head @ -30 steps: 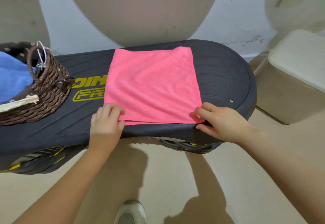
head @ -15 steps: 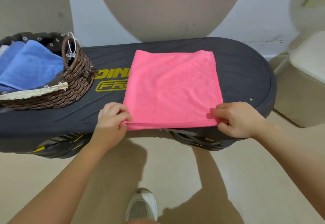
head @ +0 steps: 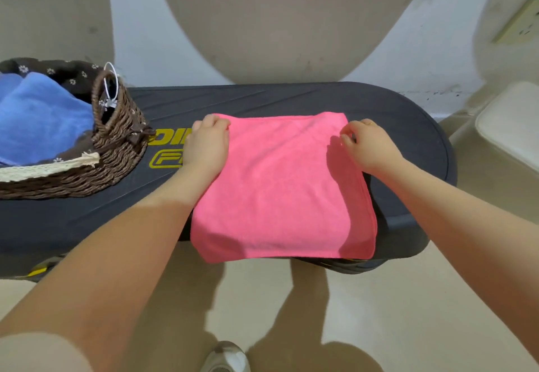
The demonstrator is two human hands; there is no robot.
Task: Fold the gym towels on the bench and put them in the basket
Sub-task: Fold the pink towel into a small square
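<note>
A pink towel (head: 280,190) lies folded on the dark bench (head: 408,126), its near edge hanging a little over the bench's front. My left hand (head: 208,145) pinches the towel's far left corner. My right hand (head: 369,144) pinches the far right corner, fingers curled at the edge. A brown wicker basket (head: 116,138) stands on the bench's left end, with folded blue towels (head: 40,118) inside it.
The bench carries yellow lettering (head: 166,153) between basket and towel. A cream padded seat (head: 510,126) stands to the right of the bench. A wall with a socket (head: 519,21) rises behind. My shoe (head: 226,357) shows on the beige floor below.
Both hands carried the towel's near edge away from me and laid it on the far edge, folding it in half. The view has tilted to show more of the basket.
</note>
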